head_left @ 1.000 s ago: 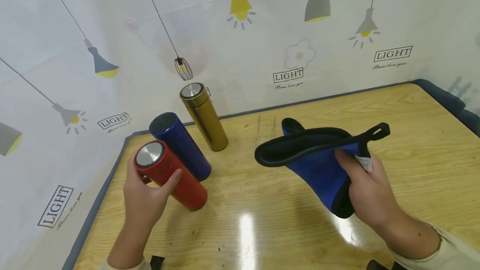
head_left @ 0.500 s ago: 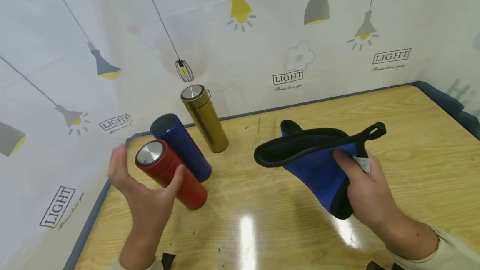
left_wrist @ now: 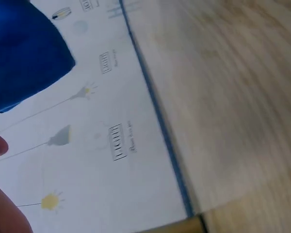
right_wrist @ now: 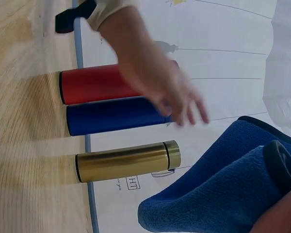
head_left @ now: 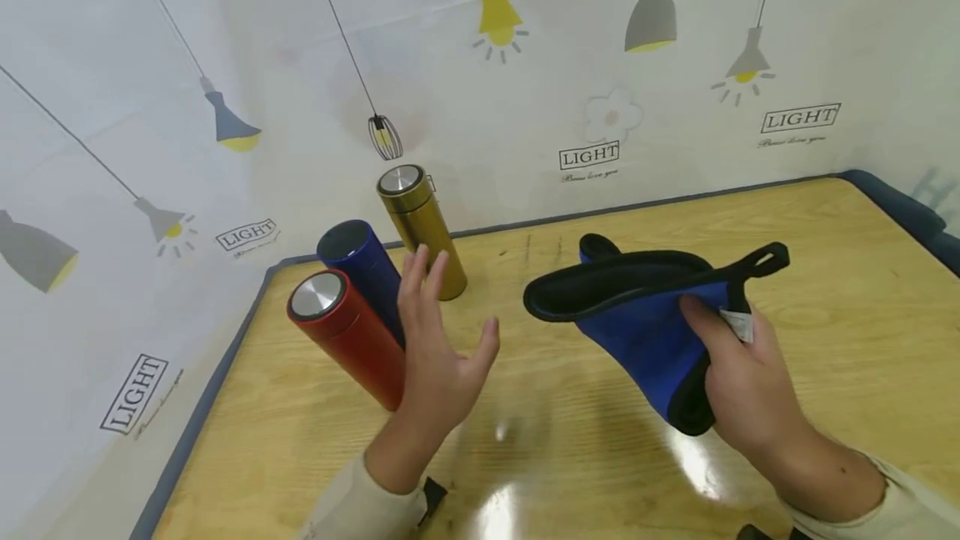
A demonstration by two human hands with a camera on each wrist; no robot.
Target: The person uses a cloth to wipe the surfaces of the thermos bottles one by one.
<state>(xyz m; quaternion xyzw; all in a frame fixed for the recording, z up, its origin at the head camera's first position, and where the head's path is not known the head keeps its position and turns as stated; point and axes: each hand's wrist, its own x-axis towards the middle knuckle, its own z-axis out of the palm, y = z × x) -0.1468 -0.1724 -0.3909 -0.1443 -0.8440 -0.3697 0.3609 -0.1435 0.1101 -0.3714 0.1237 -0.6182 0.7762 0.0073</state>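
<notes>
My right hand (head_left: 750,382) grips a folded blue cleaning cloth (head_left: 637,348) with black edging, a hanging loop and a white label, thumb on top. In the right wrist view the cloth (right_wrist: 218,184) looks fuzzy. My left hand (head_left: 442,357) is in the air with spread fingers, holding nothing, between the bottles and the cloth. Beside it stands a red thermos bottle (head_left: 352,344) with a steel-topped lid, partly covered by the hand. A blue thermos bottle (head_left: 375,273) stands close behind, and a gold thermos bottle (head_left: 423,227) farther back.
The wood-grain table (head_left: 825,273) has a blue-grey border along its back and left edges. A pale wall covering (head_left: 480,107) printed with lamps rises behind it. Small dark marks show on the tabletop.
My left hand has let go of the red bottle, lifted away and moved right towards the cloth. The right hand and cloth have stayed nearly still.
</notes>
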